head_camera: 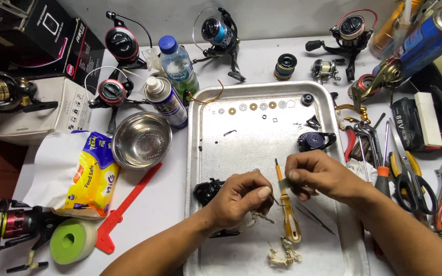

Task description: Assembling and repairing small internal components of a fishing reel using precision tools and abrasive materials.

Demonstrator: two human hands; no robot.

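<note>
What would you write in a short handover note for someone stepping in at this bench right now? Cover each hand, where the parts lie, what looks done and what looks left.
Left hand: over the metal tray, pinching something small; what it is cannot be told.
Right hand: fingers closed on a small part above the yellow-handled screwdriver, which lies on the tray.
Parts: row of washers along the tray's far end, dark reel part at its right, black reel body under the left hand, frayed fibre scraps near the front.
Done: a reel looks taken apart, washers laid in order.
Left: parts not yet reassembled.
</note>
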